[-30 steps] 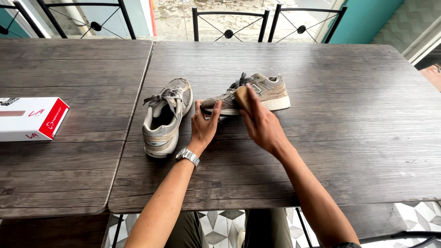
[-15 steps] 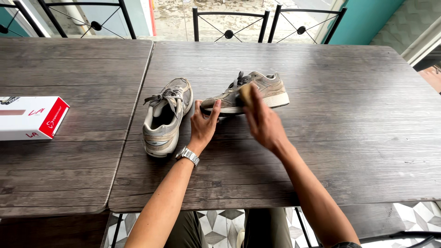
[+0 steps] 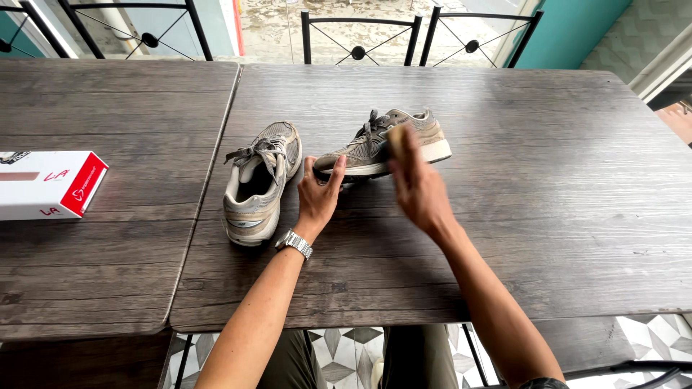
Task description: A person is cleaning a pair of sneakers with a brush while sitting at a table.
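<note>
Fingers of my left hand [image 3: 319, 193] are spread flat and pressing on the toe of the grey-beige suede-and-mesh sneaker [image 3: 386, 144] lying on its side. No grasp, just pinning it to the dark wood-grain bench [image 3: 548, 180].

Right hand [image 3: 417, 184] is motion-blurred. Its fingers are curled around a small tan brush-like block [image 3: 396, 137], which sits against the shoe's upper near the laces. Can't tell exactly what the block is or how tight the grip is.

Key geometry: the pinned sneaker lies just ahead of both hands. Its long axis runs left-right, slightly angled, with the toe toward my left hand and the heel off to the right. The left hand holds the toe end, and the right hand comes over the midfoot from the near side. Both hands are in contact, the right via the block.

Second matching sneaker [image 3: 258, 180] stands upright just left of my left hand, toe pointing toward me, laces loose. It's close to my thumb side but not touching as far as I can see. Silver metal wristwatch [image 3: 294, 243] is on my left wrist.

White-and-red cardboard box [image 3: 47, 184] sits well apart on the adjoining bench to the left. Black metal chairs [image 3: 360, 36] line the far edge.
</note>
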